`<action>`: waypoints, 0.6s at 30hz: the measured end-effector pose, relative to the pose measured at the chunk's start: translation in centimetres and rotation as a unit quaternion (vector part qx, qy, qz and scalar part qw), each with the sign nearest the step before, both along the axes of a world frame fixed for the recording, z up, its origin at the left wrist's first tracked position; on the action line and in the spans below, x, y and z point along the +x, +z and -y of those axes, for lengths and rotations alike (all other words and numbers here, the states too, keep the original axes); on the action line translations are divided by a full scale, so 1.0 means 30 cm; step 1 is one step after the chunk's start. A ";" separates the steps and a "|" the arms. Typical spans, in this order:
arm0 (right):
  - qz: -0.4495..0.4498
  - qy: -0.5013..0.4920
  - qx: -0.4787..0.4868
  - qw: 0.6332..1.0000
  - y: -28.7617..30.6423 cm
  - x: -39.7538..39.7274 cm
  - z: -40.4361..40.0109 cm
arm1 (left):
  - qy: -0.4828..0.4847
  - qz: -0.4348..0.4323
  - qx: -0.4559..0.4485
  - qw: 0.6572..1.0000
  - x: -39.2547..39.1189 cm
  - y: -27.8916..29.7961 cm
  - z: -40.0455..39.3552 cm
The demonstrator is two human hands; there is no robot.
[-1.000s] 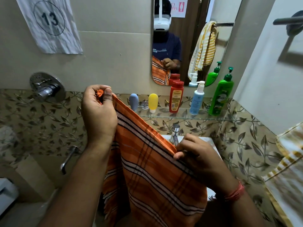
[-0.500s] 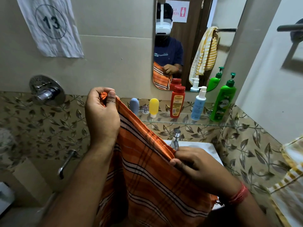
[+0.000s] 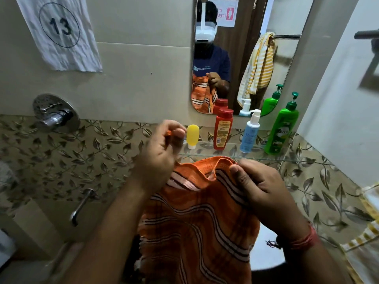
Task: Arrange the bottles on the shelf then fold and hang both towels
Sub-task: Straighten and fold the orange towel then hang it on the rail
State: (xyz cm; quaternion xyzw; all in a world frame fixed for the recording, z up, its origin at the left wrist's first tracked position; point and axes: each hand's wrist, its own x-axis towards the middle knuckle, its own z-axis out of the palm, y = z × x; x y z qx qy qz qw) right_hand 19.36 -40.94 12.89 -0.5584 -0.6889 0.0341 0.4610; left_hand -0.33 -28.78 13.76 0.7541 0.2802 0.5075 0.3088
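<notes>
My left hand (image 3: 159, 158) is raised in front of the glass shelf (image 3: 266, 158), its thumb and fingertips pinched tight on an orange corner of the orange striped towel (image 3: 201, 222), the other fingers curled in. My right hand (image 3: 264, 191) sits a little nearer and to the right, thumb pressed on top of the towel's upper edge and fingers curled under it, pinching the cloth. The edge bunches in a slack wave between my two hands, and the rest hangs down toward me. Both forearms reach up from the near side.

On the shelf beyond stand a yellow bottle (image 3: 192, 136), a red bottle (image 3: 222, 130), a blue pump bottle (image 3: 249, 134) and a green pump bottle (image 3: 282, 128). A yellow striped towel (image 3: 367, 232) shows at the right edge.
</notes>
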 end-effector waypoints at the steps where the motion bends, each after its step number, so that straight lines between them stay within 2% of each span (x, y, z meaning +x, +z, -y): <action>1: 0.022 0.008 0.006 1.000 0.013 -0.006 -0.003 | -0.058 -0.041 -0.003 0.998 0.015 0.002 0.025; 3: 0.063 0.034 0.013 0.997 0.031 -0.015 -0.008 | -0.156 -0.108 -0.024 0.982 0.049 0.002 0.064; 5: 0.086 0.060 0.002 0.994 0.040 -0.009 -0.011 | -0.206 -0.142 -0.034 0.967 0.074 0.000 0.085; 9: 0.088 0.087 -0.009 0.992 0.055 0.008 -0.014 | -0.218 -0.097 -0.010 0.971 0.077 -0.003 0.080; 13: 0.089 0.092 -0.007 0.992 0.052 0.023 -0.019 | -0.235 -0.157 0.007 0.959 0.085 -0.006 0.063; 18: 0.076 0.096 -0.017 0.992 0.036 0.034 -0.027 | -0.276 -0.113 -0.076 0.951 0.093 -0.001 0.065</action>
